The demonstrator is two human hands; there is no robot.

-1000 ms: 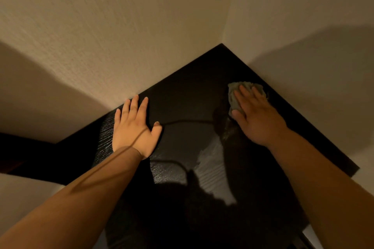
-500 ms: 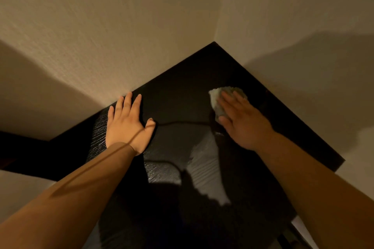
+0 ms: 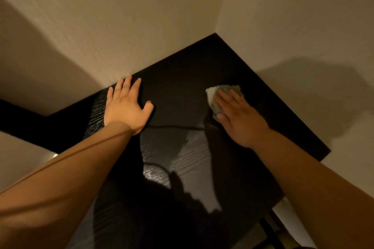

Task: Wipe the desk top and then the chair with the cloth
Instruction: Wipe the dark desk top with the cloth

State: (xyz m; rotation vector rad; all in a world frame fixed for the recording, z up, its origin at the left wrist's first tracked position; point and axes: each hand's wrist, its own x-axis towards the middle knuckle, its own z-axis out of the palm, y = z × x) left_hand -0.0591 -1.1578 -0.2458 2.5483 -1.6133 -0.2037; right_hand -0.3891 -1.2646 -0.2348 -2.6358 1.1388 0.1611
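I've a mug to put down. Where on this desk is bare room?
Bare desk top lies between the left hand and the cloth, and back toward the wall corner. Crowded by the right edge, where the right hand presses the cloth.

Black wood-grain desk top (image 3: 182, 79), glossy in patches, pale crumpled cloth (image 3: 224, 89) lying near its right edge

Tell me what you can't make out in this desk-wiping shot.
Head view only:
1. The cloth: mostly under the right hand, so its full shape is hidden.
2. The desk top: its near part is cut off by the bottom edge and darkened by shadow.
3. The chair: not identifiable; only dark bars at the lower right corner, cut off.
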